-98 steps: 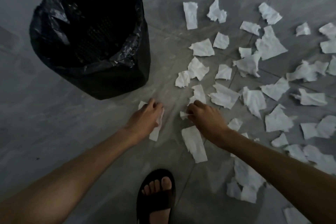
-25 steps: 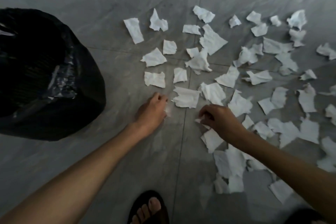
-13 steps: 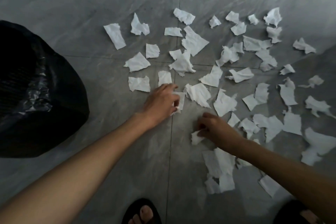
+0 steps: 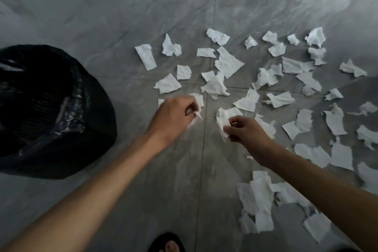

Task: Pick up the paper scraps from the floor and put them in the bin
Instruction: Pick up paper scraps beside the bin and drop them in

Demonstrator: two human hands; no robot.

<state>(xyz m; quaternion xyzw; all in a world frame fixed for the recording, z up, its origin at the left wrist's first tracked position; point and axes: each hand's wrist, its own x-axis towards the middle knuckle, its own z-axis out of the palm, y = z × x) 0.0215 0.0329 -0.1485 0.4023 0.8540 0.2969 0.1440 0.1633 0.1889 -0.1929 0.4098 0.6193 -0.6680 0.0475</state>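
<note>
Several torn white paper scraps (image 4: 229, 63) lie scattered over the grey tiled floor, mostly centre and right. A black bin (image 4: 49, 108) lined with a black plastic bag stands at the left. My left hand (image 4: 173, 116) is closed around white scraps, a bit of paper sticking out past its fingers. My right hand (image 4: 247, 131) pinches a crumpled white scrap (image 4: 224, 120) lifted just off the floor. Both hands hover close together, right of the bin.
A foot in a black sandal (image 4: 167, 243) shows at the bottom edge. A pile of scraps (image 4: 257, 200) lies under my right forearm. Bare floor (image 4: 143, 6) stretches above the scraps and between the bin and my left arm.
My left hand has closed on the scrap it was touching and lifted slightly. My right hand has moved up and raised a crumpled scrap. The view shifted, showing more of the bin.
</note>
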